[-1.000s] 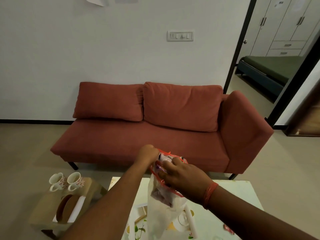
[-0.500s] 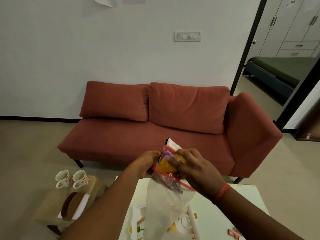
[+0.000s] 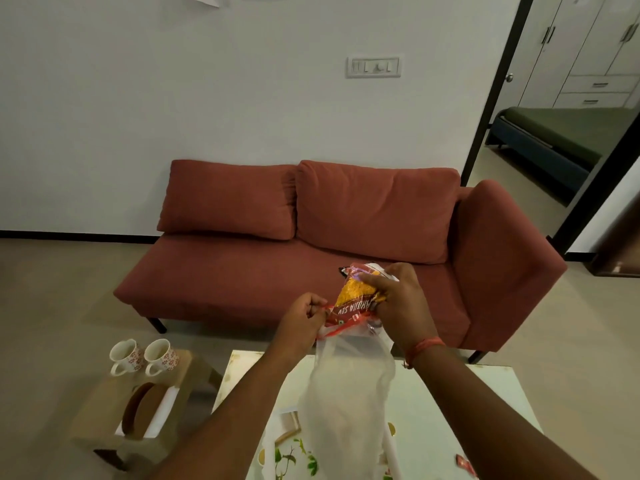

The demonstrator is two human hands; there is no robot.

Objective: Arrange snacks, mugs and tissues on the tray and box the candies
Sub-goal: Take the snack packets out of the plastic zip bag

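Both hands work at the mouth of a translucent white plastic bag with a red rim (image 3: 346, 393), held up above the far edge of a pale green low table (image 3: 485, 396). Clenched, the left hand (image 3: 304, 320) pinches the red rim on its side. Fingers of the right hand (image 3: 398, 303) are clamped around a red and orange snack packet (image 3: 355, 299) printed with the word SEV, which sticks partly out of the bag's mouth; a red thread band (image 3: 424, 346) circles that wrist. Below the bag, a white tray with a leaf print (image 3: 287, 455) lies near the table's near edge, partly hidden by the bag. 1 small red wrapped candy (image 3: 464, 464) sits toward the near right corner. Left of the table, a tan wooden stool (image 3: 104, 410) carries 2 white mugs with red flowers (image 3: 143, 356) side by side at its far edge, plus a brown-topped tissue box (image 3: 145, 414) nearer. Behind stands a rust-red fabric sofa (image 3: 346, 237).
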